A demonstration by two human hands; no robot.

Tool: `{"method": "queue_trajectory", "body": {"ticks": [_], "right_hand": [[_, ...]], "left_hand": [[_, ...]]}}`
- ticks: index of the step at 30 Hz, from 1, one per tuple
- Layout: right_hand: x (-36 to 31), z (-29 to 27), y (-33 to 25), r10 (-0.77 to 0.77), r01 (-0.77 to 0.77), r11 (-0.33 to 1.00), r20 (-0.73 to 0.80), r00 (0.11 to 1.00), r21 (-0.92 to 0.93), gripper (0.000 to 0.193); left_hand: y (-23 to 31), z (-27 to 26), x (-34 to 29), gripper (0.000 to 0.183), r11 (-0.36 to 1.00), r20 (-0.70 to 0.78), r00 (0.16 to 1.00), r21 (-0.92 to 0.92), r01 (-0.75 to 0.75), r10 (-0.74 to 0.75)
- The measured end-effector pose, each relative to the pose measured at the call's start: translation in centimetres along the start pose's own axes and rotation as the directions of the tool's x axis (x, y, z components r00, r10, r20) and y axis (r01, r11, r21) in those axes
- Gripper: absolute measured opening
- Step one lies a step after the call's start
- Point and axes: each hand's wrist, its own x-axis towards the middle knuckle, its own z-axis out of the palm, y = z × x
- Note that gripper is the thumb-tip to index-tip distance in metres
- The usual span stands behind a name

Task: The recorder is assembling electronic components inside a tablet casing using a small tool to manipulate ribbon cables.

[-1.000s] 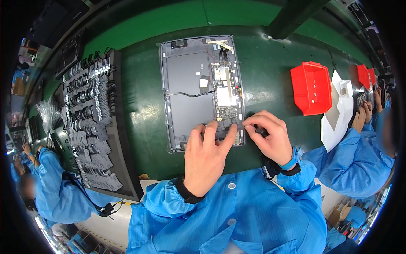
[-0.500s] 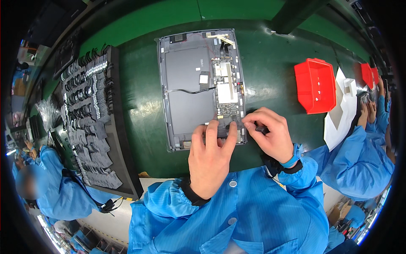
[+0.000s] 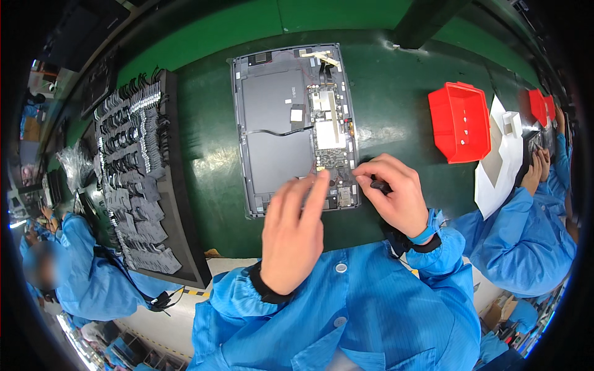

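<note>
A grey device housing, like an opened tablet or laptop, lies on the green bench with its inside up. Along its right side runs a circuit board with chips, pale pads and tape strips. A black cable crosses to the board from the left edge. My left hand is over the lower edge, fingers stretched out, holding nothing visible; whether the fingertips touch is unclear. Beside the lower right corner, my right hand is closed round a small black tool, its tip hidden. A blue band circles that wrist.
To the left stands a black tray with rows of grey flat parts with black cables. On the right are a red bin holding a few small white pieces and a white sheet. Co-workers in blue sit on both sides.
My left hand has drawn back to the left and toward me, its fingers coming off the board's lower right part. The right hand stays in nearly the same place with the black tool.
</note>
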Motion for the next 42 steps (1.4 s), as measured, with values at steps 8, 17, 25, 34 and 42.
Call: {"method": "queue_trajectory", "body": {"ticks": [8, 17, 25, 34, 42], "right_hand": [[-0.7, 0.4, -0.1, -0.183, 0.202, 0.937, 0.092, 0.979, -0.286, 0.056], [-0.3, 0.2, -0.8, -0.19, 0.241, 0.875, 0.161, 0.969, -0.42, 0.055], [-0.4, 0.1, -0.6, -0.211, 0.26, 0.861, 0.159, 0.965, -0.437, 0.051], [-0.2, 0.1, -0.2, -0.23, 0.267, 0.883, 0.14, 0.963, -0.387, 0.047], [0.1, 0.7, -2.3, -0.184, 0.246, 0.776, 0.164, 0.969, -0.581, 0.051]], "left_hand": [[-1.7, -3.9, -2.5, 0.037, 0.997, -0.2, 0.977, -0.002, 0.072, -0.071], [-2.9, -3.1, -3.2, 0.031, 0.988, -0.14, 0.982, -0.104, 0.112, -0.126], [-3.3, -3.1, -2.9, 0.029, 0.989, -0.123, 0.988, -0.131, 0.074, -0.09], [-3.4, -2.8, -2.8, 0.026, 0.986, -0.122, 0.989, -0.153, 0.059, -0.078], [-3.2, -2.9, -2.6, 0.027, 0.983, -0.098, 0.993, -0.174, 0.055, -0.073]]}}
